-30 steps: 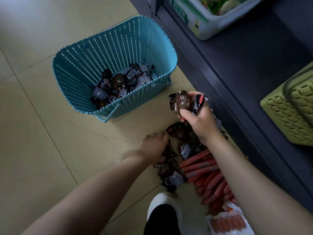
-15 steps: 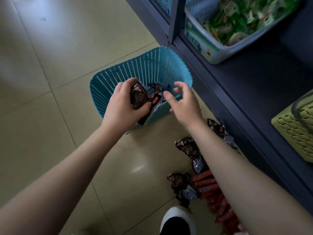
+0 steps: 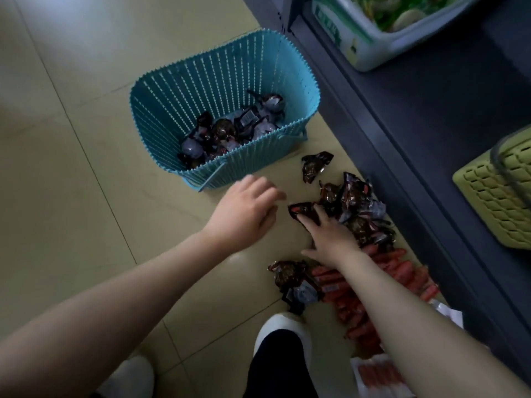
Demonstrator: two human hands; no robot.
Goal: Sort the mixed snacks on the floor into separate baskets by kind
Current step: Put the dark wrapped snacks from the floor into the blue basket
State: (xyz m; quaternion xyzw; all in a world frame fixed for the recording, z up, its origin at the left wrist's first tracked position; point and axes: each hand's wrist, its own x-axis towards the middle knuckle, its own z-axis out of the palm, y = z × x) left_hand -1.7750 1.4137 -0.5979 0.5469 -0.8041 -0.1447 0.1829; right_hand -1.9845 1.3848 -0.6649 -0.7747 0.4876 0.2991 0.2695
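Head view, the only one supplied: the blue basket [image 3: 201, 110] stands on the tiled floor [image 3: 71, 168] at centre far, already holding a layer of dark wrapped snacks [image 3: 230, 133] of one kind. To its right and nearer, a loose pile of the same dark packets [image 3: 356, 208] lies against the base of a dark shelf unit [image 3: 416, 139], with one packet [image 3: 314, 166] lying apart just beside the basket's near right corner. Red sausage sticks [image 3: 402, 271] lie nearer still, mixed at their left edge with two or three dark packets [image 3: 290, 275]. The right hand [image 3: 330, 239] lies flat over the pile's left edge, fingers extended onto one dark packet [image 3: 303, 211]; whether any finger has curled round it cannot be told. The left hand [image 3: 244, 214] hovers just left of it, fingers relaxed, holding nothing, slightly blurred. In the inspector's judgement the step in hand is gathering more dark packets for the blue basket. To do it well, the right hand should close round several packets at once, keeping clear of the red sticks, while the left takes the stray packet or the ones by the white shoe [image 3: 283, 328]. A yellow-green basket [image 3: 494, 202] on the shelf at right seems the likely place for another kind.
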